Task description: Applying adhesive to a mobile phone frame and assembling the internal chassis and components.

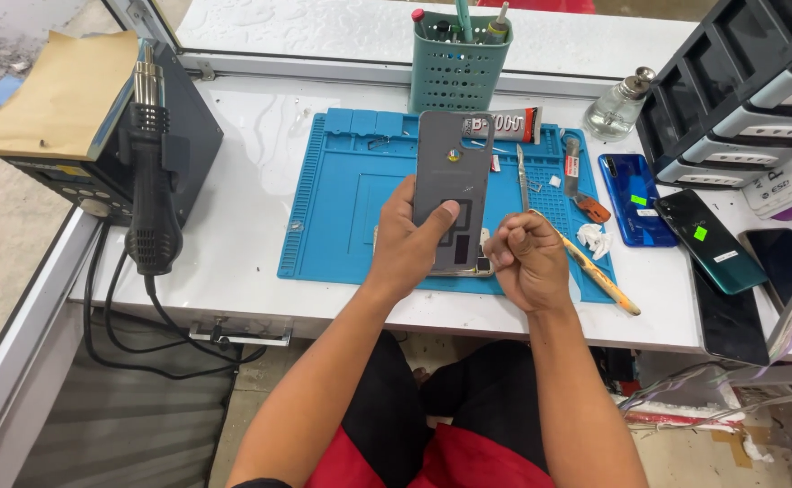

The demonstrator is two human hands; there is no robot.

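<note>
Centre frame, the left hand has its grip around a grey phone back cover, held upright. The right hand is clenched at its lower right edge, above the blue mat on the desk.

Bare white bench leftward; phones crowding the right.

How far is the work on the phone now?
Done: the grey back cover is lifted off the phone body. In hand: the left hand holds the cover upright, while the right hand grips a thin tool. Left: the body lies on the blue mat, not closed.
</note>
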